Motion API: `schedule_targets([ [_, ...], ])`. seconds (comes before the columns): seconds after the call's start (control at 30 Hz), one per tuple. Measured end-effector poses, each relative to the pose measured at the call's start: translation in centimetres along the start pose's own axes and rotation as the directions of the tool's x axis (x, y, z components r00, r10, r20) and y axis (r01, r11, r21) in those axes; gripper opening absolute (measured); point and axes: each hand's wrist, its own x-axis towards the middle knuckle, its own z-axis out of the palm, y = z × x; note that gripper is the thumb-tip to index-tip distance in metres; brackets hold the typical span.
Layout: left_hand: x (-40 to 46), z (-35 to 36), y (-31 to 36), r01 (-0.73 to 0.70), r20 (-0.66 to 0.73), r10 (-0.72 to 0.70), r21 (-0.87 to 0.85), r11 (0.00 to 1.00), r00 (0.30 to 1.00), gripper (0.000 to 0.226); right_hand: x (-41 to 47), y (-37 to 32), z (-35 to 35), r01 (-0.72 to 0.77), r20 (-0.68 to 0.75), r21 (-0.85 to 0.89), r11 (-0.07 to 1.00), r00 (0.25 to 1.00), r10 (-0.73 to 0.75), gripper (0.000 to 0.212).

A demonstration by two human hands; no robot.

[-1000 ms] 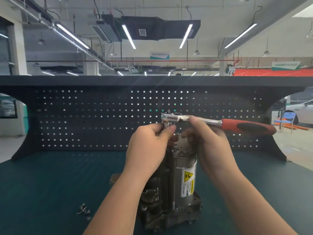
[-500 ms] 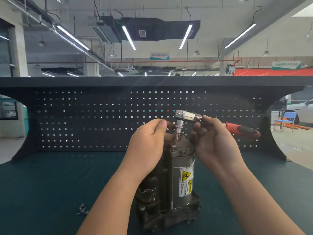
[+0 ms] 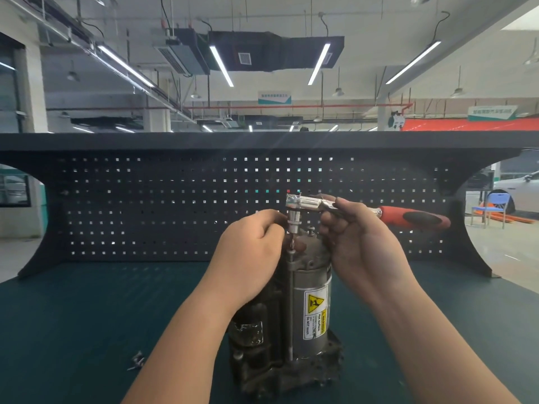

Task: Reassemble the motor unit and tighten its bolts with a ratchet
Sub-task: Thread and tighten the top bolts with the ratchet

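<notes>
Atop motor unit point(image 3: 309, 310) | left hand point(image 3: 250, 258) pinches socket point(image 3: 294, 225) | right hand point(image 3: 358, 243) grips ratchet point(image 3: 408, 216) shaft

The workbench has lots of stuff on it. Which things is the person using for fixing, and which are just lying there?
Being used:
motor unit
ratchet, held by the right hand
socket, steadied by the left hand
long bolt

Just lying about:
small metal bits on the green mat
pegboard

Motor unit point(image 3: 306, 310): upright on the table point(image 3: 87, 330), before the pegboard point(image 3: 145, 205). Ratchet point(image 3: 364, 209): above it, handle to my right. Loose bolts point(image 3: 137, 361): on the table, left of the unit.
</notes>
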Motion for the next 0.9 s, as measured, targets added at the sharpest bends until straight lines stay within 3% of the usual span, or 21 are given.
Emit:
schedule_targets([
  [0.1,0.0,-0.5,-0.2,-0.040,0.081,0.035,0.068,0.997,0.996,0.034,0.0,0.0,0.0,0.003,-0.009,0.020,1.000,1.000,-0.002,0.020],
  [0.27,-0.3,-1.3,-0.3,0.061,0.228,-0.041,-0.085,0.994,0.973,0.032,-0.1,-0.2,0.0,-0.004,-0.005,0.008,1.000,1.000,0.004,0.019],
  [0.43,-0.4,-1.7,-0.4,0.079,0.328,-0.053,-0.068,0.995,0.943,0.036,-0.2,-0.3,0.0,-0.047,0.005,0.003,0.999,0.999,0.047,0.019],
  [0.6,-0.2,-1.0,-0.5,0.085,0.241,-0.067,-0.062,0.994,0.968,0.034,-0.2,-0.4,-0.1,-0.024,-0.023,0.040,0.999,0.999,0.025,0.025],
  [0.7,0.0,-0.6,-0.5,0.077,0.192,-0.066,-0.053,0.996,0.979,0.034,-0.1,-0.3,-0.2,-0.032,-0.030,0.073,0.997,0.999,0.034,0.015],
  [0.9,0.0,-0.7,-0.5,0.064,0.200,-0.054,-0.044,0.997,0.978,0.035,0.0,-0.4,-0.1,-0.022,-0.020,0.079,0.997,1.000,0.024,0.021],
])
